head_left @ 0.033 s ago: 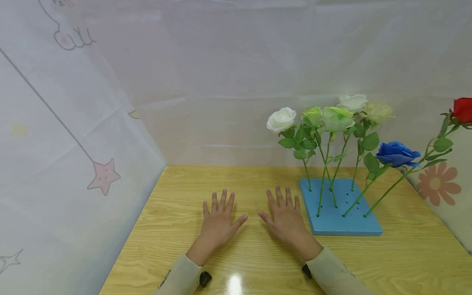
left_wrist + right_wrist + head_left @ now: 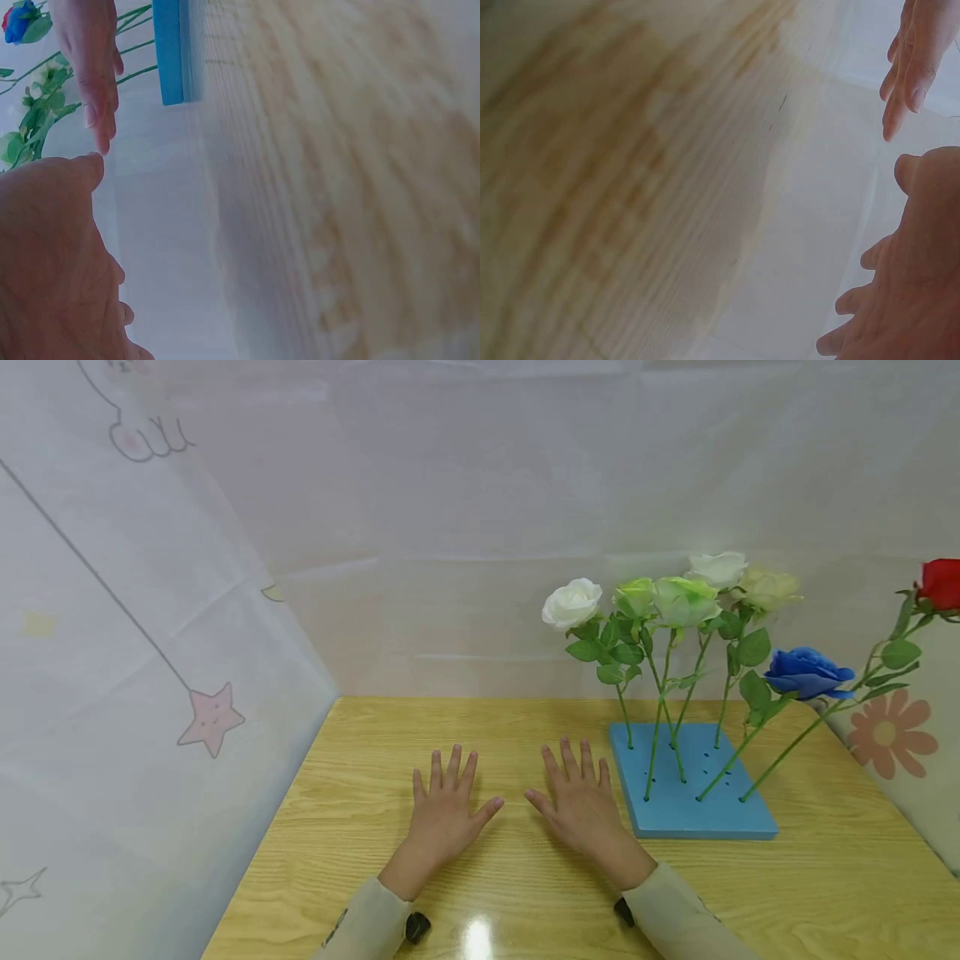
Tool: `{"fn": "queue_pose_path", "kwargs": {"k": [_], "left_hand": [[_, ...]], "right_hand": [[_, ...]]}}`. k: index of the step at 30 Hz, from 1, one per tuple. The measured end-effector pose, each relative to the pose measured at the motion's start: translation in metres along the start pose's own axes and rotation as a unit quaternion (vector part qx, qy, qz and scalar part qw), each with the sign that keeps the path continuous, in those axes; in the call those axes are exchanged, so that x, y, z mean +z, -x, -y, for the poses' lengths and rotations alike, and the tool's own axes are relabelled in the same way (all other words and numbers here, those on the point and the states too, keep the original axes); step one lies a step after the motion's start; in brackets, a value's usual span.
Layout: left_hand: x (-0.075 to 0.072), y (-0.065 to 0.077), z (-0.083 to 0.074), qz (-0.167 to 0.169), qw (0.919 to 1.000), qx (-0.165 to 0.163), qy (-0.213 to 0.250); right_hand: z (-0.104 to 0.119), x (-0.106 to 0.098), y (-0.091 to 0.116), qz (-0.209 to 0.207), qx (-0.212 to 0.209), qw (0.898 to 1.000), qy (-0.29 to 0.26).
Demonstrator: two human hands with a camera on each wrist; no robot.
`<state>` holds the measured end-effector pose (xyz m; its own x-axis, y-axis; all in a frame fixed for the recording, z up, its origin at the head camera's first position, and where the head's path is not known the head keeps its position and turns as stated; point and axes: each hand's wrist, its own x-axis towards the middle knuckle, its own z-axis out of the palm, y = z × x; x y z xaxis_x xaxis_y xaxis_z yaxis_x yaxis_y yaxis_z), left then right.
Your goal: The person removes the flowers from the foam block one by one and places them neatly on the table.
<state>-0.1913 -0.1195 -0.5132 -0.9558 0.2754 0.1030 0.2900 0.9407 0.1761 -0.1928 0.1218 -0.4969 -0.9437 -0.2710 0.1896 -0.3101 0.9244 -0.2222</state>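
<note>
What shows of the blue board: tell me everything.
The blue board is a four-sided slab, matte and painted-looking; its material is unclear. Small dark holes dot its top, some unfilled, others holding green flower stems. It lies flat on the wood-grained table, toward the right in the head view.

Blue drilled board [image 2: 675, 822] flat on wooden table [image 2: 352, 777] — roses [image 2: 686, 603] standing in it, white, green, blue, red — some leaning.

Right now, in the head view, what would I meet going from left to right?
Printed pink star → left hand → right hand → light blue board → blue rose → red rose at the picture's edge.
</note>
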Motion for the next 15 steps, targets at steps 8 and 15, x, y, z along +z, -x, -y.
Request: {"fn": "queue_pose_path", "kwargs": {"k": [8,15], "left_hand": [[-0.0013,0.001,-0.0011,0.001,1.0,0.0,0.002],[-0.0018,0.0022,-0.0023,-0.007,0.9999,0.006,-0.004]], "right_hand": [[-0.0004,0.0003,0.0002,-0.004,-0.001,1.0,-0.001],[-0.0002,-0.0007,0.0018,-0.009,-0.004,1.0,0.0]]}}
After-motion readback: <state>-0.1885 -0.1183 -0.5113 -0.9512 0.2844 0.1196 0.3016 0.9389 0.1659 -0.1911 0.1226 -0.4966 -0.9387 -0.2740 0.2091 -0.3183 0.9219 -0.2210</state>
